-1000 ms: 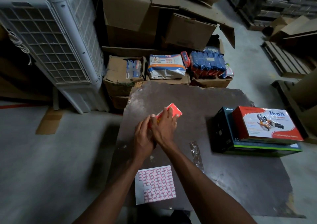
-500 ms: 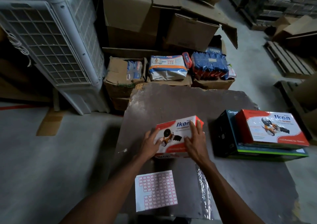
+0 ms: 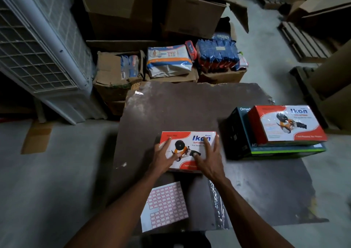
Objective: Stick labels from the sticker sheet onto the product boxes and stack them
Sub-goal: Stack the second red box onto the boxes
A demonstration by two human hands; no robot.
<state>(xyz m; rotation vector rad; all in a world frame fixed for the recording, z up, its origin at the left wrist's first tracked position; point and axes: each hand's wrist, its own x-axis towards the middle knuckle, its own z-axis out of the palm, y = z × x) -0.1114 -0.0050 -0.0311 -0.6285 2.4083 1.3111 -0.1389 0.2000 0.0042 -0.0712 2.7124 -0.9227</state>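
Apparently both hands, left (image 3: 164, 157) and right (image 3: 208, 161), lie spread on the box (image 3: 187, 143).

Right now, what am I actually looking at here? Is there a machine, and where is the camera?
No machine: a person works with bare hands. The camera sits on the person's head and looks down at a dark table. The left hand and right hand lie flat, fingers spread, on a red and white box that rests on the table; neither grips it. Nearer the person lies a sticker sheet, with a strip of clear plastic beside it. To the right, a similar red box sits on a dark box. Cardboard cartons stand behind.
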